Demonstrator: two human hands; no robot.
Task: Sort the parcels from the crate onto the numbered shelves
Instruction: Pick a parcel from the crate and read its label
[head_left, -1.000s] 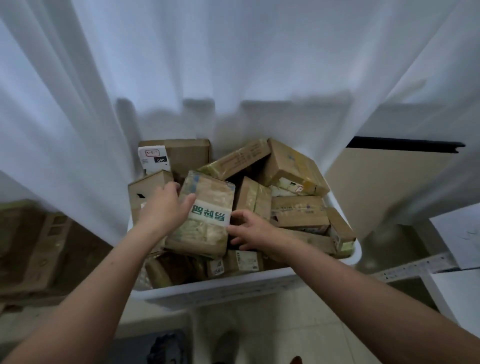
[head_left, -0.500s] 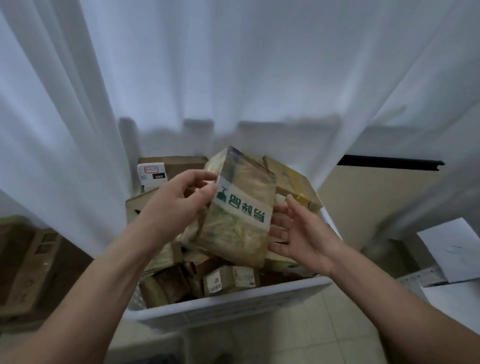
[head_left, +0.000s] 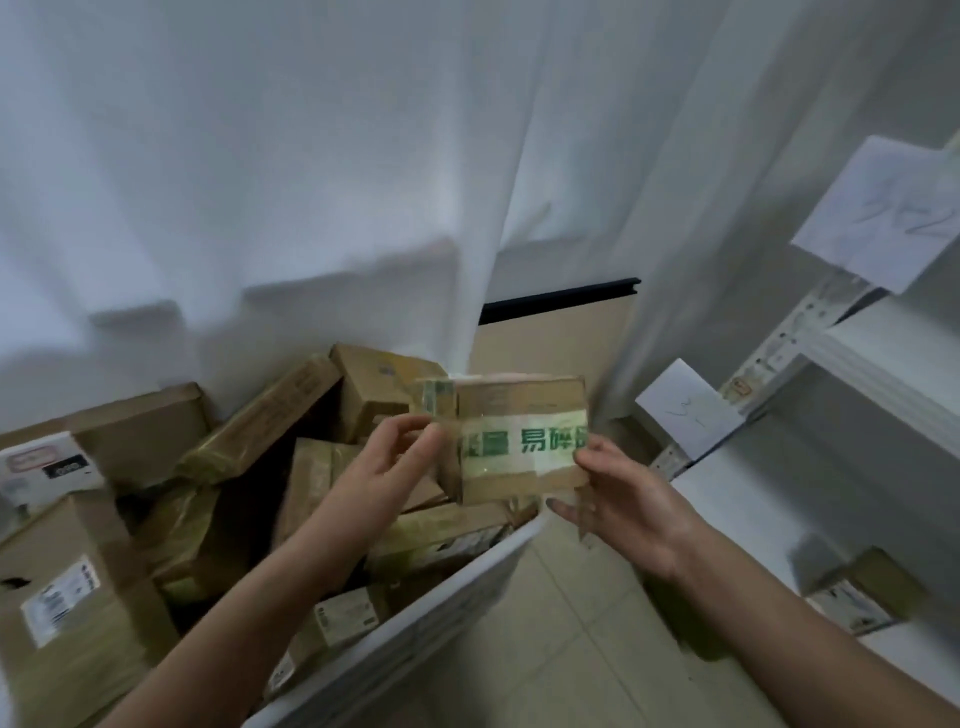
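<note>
A small cardboard parcel (head_left: 519, 410) with a white tape band printed in green is up in the air above the crate's right corner. My left hand (head_left: 387, 467) pinches its left edge and my right hand (head_left: 618, 499) holds its lower right corner. The white crate (head_left: 431, 608) sits at lower left, full of several brown parcels. White shelves (head_left: 852, 358) stand at right, with paper number labels (head_left: 685, 410) taped to their edges.
A white curtain (head_left: 311, 182) hangs behind the crate. A small taped box (head_left: 862, 592) lies on the lower shelf at right. Pale floor tiles (head_left: 561, 649) show between crate and shelves. A larger paper label (head_left: 883, 213) hangs higher at the right edge.
The parcel has been lifted out of the crate and turned, now held level between both hands. My view has swung right, bringing the shelves into sight.
</note>
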